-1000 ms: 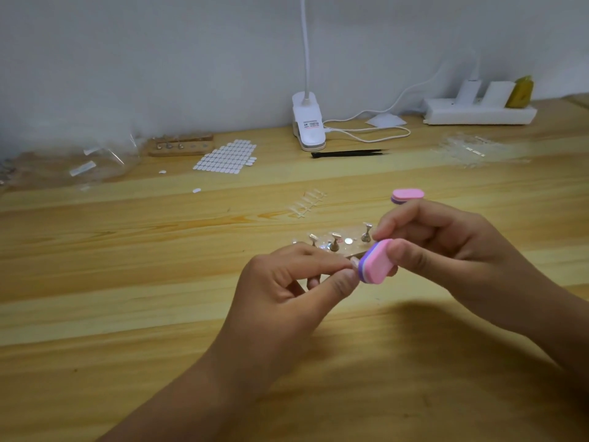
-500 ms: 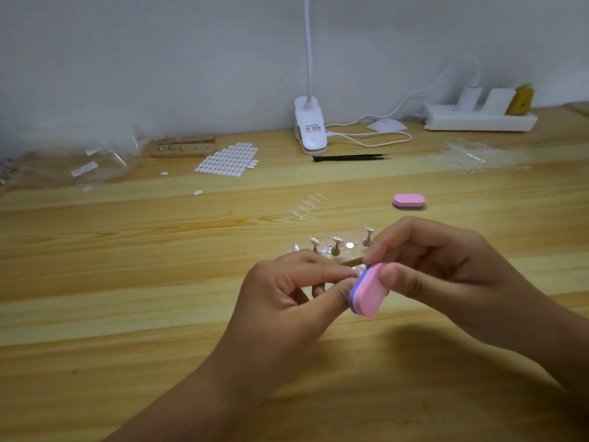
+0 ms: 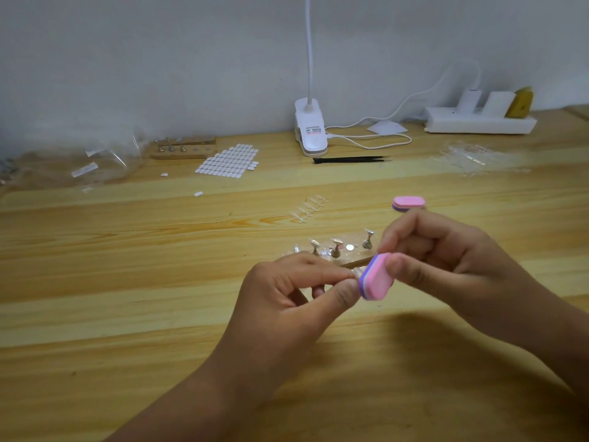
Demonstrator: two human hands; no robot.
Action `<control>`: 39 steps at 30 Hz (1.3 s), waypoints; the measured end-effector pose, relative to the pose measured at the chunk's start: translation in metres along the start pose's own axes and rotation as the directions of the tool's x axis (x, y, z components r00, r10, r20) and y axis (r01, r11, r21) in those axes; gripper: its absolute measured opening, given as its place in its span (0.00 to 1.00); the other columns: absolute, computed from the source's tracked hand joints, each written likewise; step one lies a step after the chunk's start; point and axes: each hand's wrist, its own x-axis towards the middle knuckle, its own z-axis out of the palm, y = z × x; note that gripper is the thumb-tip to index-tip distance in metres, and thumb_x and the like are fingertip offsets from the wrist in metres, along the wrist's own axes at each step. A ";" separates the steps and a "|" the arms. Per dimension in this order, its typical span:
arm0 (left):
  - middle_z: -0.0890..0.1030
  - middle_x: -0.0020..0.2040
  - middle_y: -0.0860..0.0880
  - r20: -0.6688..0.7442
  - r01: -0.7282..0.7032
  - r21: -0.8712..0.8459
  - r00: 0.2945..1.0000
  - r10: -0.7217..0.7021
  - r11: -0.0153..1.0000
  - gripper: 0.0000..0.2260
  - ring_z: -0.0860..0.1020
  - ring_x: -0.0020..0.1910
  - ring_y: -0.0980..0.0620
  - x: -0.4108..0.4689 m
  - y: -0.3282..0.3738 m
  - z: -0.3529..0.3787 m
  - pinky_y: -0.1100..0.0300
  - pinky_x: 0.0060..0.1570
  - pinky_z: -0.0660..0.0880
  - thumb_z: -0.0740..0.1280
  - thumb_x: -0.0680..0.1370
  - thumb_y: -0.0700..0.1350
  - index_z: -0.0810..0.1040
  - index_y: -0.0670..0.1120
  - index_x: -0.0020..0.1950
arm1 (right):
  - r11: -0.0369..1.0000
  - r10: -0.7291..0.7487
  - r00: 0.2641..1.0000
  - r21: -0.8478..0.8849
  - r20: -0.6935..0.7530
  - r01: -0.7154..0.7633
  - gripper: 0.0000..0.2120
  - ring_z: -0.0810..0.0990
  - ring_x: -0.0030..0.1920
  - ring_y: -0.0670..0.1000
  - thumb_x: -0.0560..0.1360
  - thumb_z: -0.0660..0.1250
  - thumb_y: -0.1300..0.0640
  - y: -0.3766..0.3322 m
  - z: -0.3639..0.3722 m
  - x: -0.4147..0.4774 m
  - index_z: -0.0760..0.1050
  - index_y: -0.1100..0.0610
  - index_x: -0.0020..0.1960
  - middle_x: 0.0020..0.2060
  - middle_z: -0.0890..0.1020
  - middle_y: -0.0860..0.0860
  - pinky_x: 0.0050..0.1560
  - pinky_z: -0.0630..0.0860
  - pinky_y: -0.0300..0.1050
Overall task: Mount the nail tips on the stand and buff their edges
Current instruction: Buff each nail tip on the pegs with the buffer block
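The left hand [image 3: 287,301] closes its grip, thumb against forefinger, on a clear nail tip [image 3: 356,272] (almost wholly hidden, hard to make out). The right hand [image 3: 446,263] pinches a pink-and-purple buffer block [image 3: 376,277] that touches the tip. Just behind, both hands partly cover the wooden stand [image 3: 350,254] with metal pegs on the tabletop [image 3: 127,250]. Farther off lies a second block [image 3: 409,203].

Looks like a small home nail-craft desk: pale wooden worktop [image 3: 127,250] against a bare white wall [image 3: 159,59], clip lamp [image 3: 310,132] at 12 o'clock, loaded power strip [image 3: 478,125] at 2 o'clock, sheet of white adhesive tabs [image 3: 228,162] and wooden nail-tip stand [image 3: 183,150] at 11 o'clock, black tweezers [image 3: 350,159] just beside the lamp.
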 end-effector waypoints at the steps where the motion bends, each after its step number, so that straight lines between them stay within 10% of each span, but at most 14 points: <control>1: 0.84 0.40 0.47 0.002 -0.005 0.004 1.000 0.005 1.000 0.04 0.76 0.38 0.44 0.000 0.000 0.000 0.50 0.33 0.70 0.74 0.70 0.49 0.87 0.52 0.44 | 1.000 0.004 0.999 0.017 0.037 -0.004 0.07 0.83 0.41 0.50 0.75 0.71 0.55 0.001 0.004 -0.001 0.77 0.58 0.47 0.39 0.84 0.55 0.45 0.79 0.37; 15: 0.83 0.38 0.51 -0.020 -0.035 0.025 0.999 0.036 0.999 0.03 0.76 0.35 0.52 0.001 0.000 0.000 0.55 0.31 0.70 0.74 0.70 0.47 0.87 0.51 0.41 | 0.998 -0.028 0.999 -0.053 -0.024 0.027 0.04 0.84 0.41 0.53 0.75 0.68 0.62 -0.004 -0.004 0.000 0.75 0.63 0.46 0.39 0.85 0.58 0.46 0.81 0.41; 19: 0.84 0.38 0.51 -0.016 -0.040 0.027 0.999 0.041 0.999 0.04 0.78 0.37 0.48 -0.001 -0.001 0.001 0.58 0.31 0.70 0.74 0.70 0.49 0.87 0.52 0.42 | 0.997 -0.040 0.998 -0.069 0.053 0.044 0.11 0.83 0.41 0.60 0.76 0.72 0.50 -0.001 0.008 -0.002 0.76 0.57 0.47 0.41 0.85 0.59 0.43 0.80 0.53; 28: 0.85 0.39 0.51 -0.021 -0.031 0.008 0.999 0.032 0.999 0.05 0.79 0.37 0.52 -0.001 -0.001 0.003 0.65 0.31 0.69 0.75 0.69 0.50 0.87 0.52 0.42 | 0.994 -0.053 0.996 -0.087 0.066 0.059 0.10 0.84 0.41 0.52 0.75 0.72 0.49 -0.001 0.003 -0.001 0.77 0.56 0.47 0.40 0.85 0.56 0.43 0.80 0.43; 39: 0.84 0.37 0.50 -0.014 -0.003 -0.055 1.000 0.003 0.998 0.03 0.79 0.37 0.52 -0.001 0.001 0.003 0.51 0.34 0.72 0.74 0.71 0.45 0.87 0.51 0.43 | 0.991 -0.096 0.995 -0.097 -0.013 0.095 0.10 0.85 0.41 0.49 0.77 0.71 0.52 -0.005 -0.004 0.000 0.76 0.59 0.46 0.40 0.86 0.54 0.49 0.80 0.38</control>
